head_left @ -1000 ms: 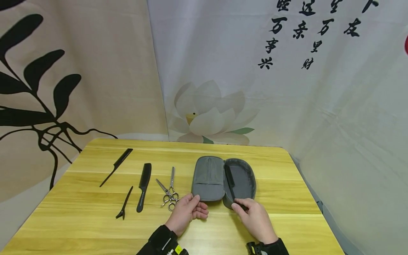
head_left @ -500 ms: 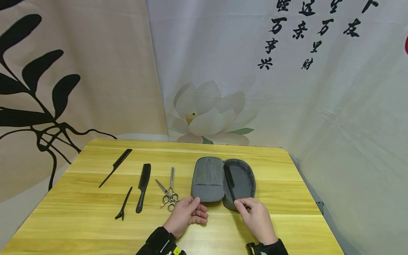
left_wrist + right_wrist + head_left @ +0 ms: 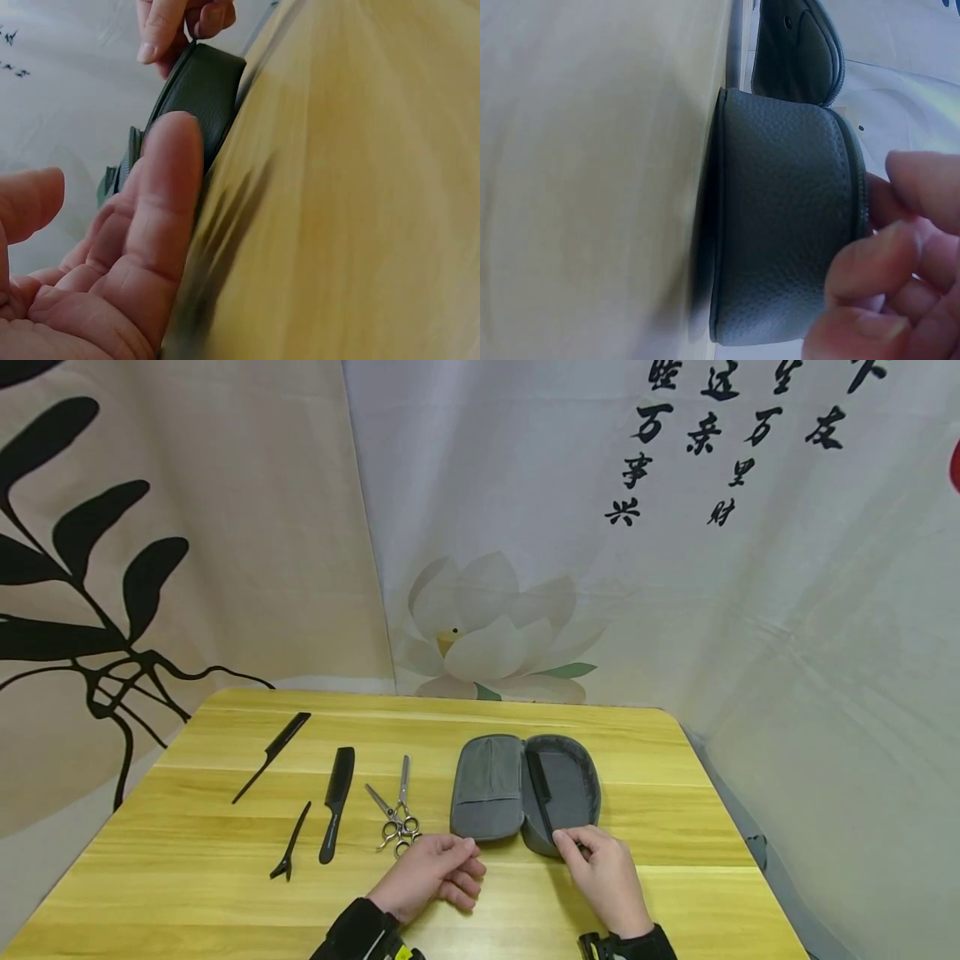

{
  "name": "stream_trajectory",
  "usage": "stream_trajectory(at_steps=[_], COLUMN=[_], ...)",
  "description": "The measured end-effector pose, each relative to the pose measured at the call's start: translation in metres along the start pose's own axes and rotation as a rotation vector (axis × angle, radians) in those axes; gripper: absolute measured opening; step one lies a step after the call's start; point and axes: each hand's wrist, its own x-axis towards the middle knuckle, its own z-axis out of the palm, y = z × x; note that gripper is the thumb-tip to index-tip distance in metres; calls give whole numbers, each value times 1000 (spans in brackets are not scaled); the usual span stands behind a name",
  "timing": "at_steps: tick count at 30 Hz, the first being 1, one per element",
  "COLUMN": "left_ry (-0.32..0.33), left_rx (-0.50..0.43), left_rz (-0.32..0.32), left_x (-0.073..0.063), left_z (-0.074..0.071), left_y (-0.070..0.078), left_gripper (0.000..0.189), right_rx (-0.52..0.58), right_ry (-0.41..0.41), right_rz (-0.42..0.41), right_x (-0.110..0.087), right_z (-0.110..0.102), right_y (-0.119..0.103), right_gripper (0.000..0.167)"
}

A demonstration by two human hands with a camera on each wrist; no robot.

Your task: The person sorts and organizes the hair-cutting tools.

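Observation:
A grey zip case (image 3: 573,802) lies opened out on the table, its pocketed lid (image 3: 487,802) to the left. Inside the deeper half is a black comb (image 3: 538,777), its thin handle running down to the near rim. There my right hand (image 3: 603,877) pinches the handle end between thumb and index finger, the other fingers curled by the case's outer wall; the grip is partly hidden. My left hand (image 3: 435,872) is just below the lid's near corner, fingers loosely bent and holding nothing. In the left wrist view its fingertips overlap the case (image 3: 202,90).
To the left lie two pairs of steel scissors (image 3: 401,818), a wide black comb (image 3: 340,793), a tail comb (image 3: 277,747) and a black hair clip (image 3: 292,843). The wooden table (image 3: 187,893) backs onto printed cloth (image 3: 510,635).
My left hand has drawn away from the lid, toward me, and the lid has tilted and shifted slightly. The right hand and the comb in the case have hardly moved.

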Motion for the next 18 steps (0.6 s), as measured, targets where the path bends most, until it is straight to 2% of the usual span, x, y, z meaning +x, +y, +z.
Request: stream_trajectory(at_steps=[3, 6, 8, 10, 13, 15, 18], left_ry=[51, 158, 277, 420, 632, 736, 841], left_rx=[61, 205, 365, 569, 842, 966, 1073], left_rz=[25, 87, 140, 193, 243, 266, 269], left_x=[-2, -3, -5, -7, -13, -18, -26], left_z=[-2, -6, -11, -17, -31, -41, -57], left_y=[5, 13, 18, 24, 32, 36, 41], left_gripper=[45, 41, 34, 26, 18, 18, 20], right_rx=[6, 12, 13, 17, 27, 33, 37], right_ry=[25, 53, 72, 86, 102, 109, 124], right_rz=[-12, -25, -39, -49, -60, -64, -73], right_x=[-1, 0, 0, 0, 0, 0, 0], right_z=[1, 2, 3, 3, 2, 2, 1], right_y=[1, 2, 2, 3, 3, 2, 1], right_gripper=[10, 9, 8, 7, 6, 7, 7])
